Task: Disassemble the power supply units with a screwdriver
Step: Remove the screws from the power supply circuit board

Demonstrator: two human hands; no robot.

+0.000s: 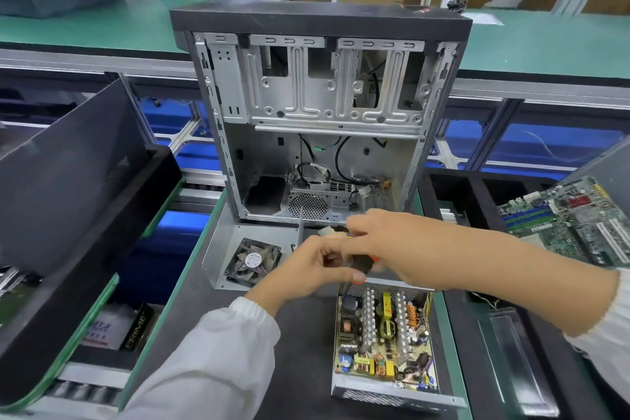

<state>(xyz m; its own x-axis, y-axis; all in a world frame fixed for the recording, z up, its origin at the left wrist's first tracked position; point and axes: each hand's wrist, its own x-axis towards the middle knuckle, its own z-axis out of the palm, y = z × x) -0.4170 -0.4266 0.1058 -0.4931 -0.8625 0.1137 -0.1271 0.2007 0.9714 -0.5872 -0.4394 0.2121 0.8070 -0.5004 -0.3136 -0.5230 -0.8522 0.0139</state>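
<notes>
An opened power supply unit (383,344) lies on the dark mat in front of me, its circuit board with coils and heat sinks bare. Its removed metal cover with a black fan (252,261) lies to the upper left. My right hand (392,245) grips a screwdriver with a black and orange handle (363,264) just above the unit's far edge. Touching the same spot from the left, my left hand (306,269) has its fingers curled around the tool; its thumb lies along the unit's rim. The screwdriver's tip is hidden.
An empty computer case (317,106) stands upright just behind my hands. A motherboard (576,218) lies at the right. A dark side panel (68,167) leans at the left. Black foam trays flank the mat, and a green bench runs behind.
</notes>
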